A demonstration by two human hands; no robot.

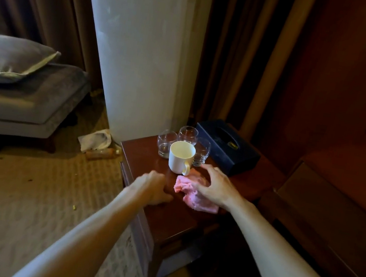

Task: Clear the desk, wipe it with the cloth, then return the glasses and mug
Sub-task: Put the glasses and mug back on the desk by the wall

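The right hand point(214, 186) makes the only real grip here — fingers spread and curved down over the pink cloth point(194, 194), touching it but not yet visibly closed round it. The left hand point(153, 187) rests blurred at the worktop point(176, 218) edge, at the cloth's nine o'clock; whether it holds anything I cannot tell. The white mug point(180, 157) stands at the cloth's eleven o'clock, three glasses point(187, 134) touching or just behind it, a dark tissue box point(226, 146) at their three o'clock. Judging by this, clearing has not begun — the next move calls for lifting mug and glasses off before wiping.
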